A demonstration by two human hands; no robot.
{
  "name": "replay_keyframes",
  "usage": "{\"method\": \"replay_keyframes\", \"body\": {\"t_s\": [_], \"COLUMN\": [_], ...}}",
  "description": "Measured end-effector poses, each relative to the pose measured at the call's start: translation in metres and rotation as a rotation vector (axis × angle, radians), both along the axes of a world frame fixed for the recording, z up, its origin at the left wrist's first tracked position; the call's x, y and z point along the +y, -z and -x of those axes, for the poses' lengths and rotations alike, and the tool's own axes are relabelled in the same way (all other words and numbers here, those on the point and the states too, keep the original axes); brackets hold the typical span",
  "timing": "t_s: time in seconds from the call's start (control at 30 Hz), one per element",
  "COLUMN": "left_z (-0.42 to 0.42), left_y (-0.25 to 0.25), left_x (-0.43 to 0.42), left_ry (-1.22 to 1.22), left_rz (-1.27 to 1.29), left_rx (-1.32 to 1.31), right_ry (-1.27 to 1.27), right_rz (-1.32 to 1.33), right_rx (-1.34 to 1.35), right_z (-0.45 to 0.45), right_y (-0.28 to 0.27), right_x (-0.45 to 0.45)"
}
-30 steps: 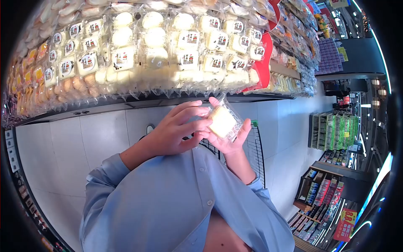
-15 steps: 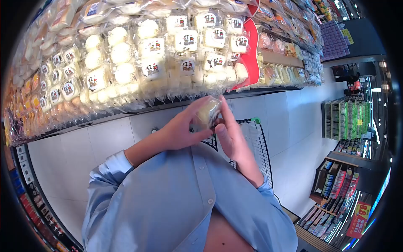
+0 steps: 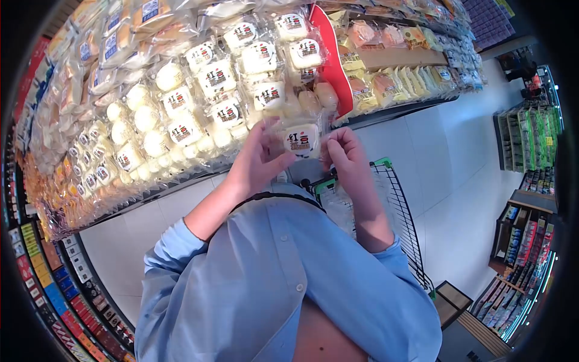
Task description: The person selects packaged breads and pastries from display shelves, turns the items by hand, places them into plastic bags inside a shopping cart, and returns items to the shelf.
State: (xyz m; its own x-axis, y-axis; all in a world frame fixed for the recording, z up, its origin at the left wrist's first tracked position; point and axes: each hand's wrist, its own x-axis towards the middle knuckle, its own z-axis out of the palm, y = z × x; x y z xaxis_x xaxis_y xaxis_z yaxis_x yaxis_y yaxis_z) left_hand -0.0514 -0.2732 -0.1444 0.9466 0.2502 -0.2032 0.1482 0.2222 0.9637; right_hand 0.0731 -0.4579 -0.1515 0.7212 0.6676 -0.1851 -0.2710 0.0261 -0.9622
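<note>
A clear-wrapped pale bun (image 3: 301, 141) with a round white label facing up is held between my hands, just in front of the display. On its left side, my left hand (image 3: 260, 160) grips the packet, thumb along the lower edge. My right hand (image 3: 345, 152) pinches the wrapper's right edge with curled fingers. Rows of similar wrapped buns (image 3: 216, 76) with the same kind of label lie on the display beyond the packet.
A red divider (image 3: 333, 60) separates the buns from other wrapped goods (image 3: 386, 85) at the right. A black wire cart (image 3: 398, 199) with green corners stands beside my right forearm. Stocked shelves (image 3: 525, 232) stand at the far right.
The packet has turned so its label faces up and lies closer to the display. My right hand has gone from open fingers to a pinch. The view has shifted, bringing the buns nearer.
</note>
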Motion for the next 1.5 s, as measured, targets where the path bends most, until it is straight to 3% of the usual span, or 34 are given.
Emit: {"method": "replay_keyframes", "body": {"t_s": [0.07, 0.1, 0.17, 0.2, 0.27, 0.33, 0.43, 0.57, 0.67, 0.73, 0.93, 1.07, 1.13, 1.5], "left_z": [-0.013, -0.019, -0.032, -0.040, -0.058, -0.075, -0.095, -0.101, -0.101, -0.101, -0.110, -0.110, -0.115, -0.130], "left_y": [-0.002, -0.017, -0.032, -0.040, -0.051, -0.043, -0.023, -0.019, -0.021, -0.026, -0.031, -0.039, -0.029, -0.006], "left_x": [-0.003, -0.004, -0.004, -0.004, -0.007, -0.004, 0.002, 0.000, -0.004, -0.007, -0.011, -0.017, -0.018, -0.014], "left_ry": [-0.032, -0.014, 0.015, 0.018, -0.034, -0.050, -0.162, -0.117, -0.112, -0.094, -0.123, -0.115, -0.107, 0.024], "left_rz": [-0.100, -0.348, -0.693, -0.699, -0.733, -0.789, -1.088, -1.156, -1.203, -1.409, -1.581, -1.618, -1.701, -1.750], "left_rx": [-0.035, 0.005, 0.080, 0.085, 0.110, 0.085, -0.023, 0.085, 0.004, -0.037, 0.060, 0.062, -0.166, -0.209], "right_ry": [0.060, 0.065, 0.123, 0.126, 0.264, 0.278, 0.281, 0.284, 0.286, 0.286, 0.335, 0.318, 0.314, 0.404], "right_rz": [0.006, -0.001, 0.182, 0.177, 0.264, 0.293, 0.363, 0.394, 0.355, 0.357, 0.268, 0.287, 0.301, 0.102], "right_rx": [-0.046, -0.038, -0.459, -0.452, -1.210, -1.226, -1.251, -1.266, -1.272, -1.267, -1.196, -1.203, -1.177, -0.884], "right_z": [-0.011, -0.017, -0.033, -0.043, -0.065, -0.083, -0.106, -0.113, -0.113, -0.112, -0.107, -0.096, -0.091, -0.076], "right_y": [0.000, -0.001, -0.008, -0.013, -0.020, -0.014, 0.000, 0.013, 0.018, 0.018, 0.020, 0.025, 0.029, 0.039], "right_x": [0.001, 0.002, 0.002, 0.004, 0.010, 0.018, 0.029, 0.037, 0.039, 0.040, 0.033, 0.025, 0.024, -0.006]}}
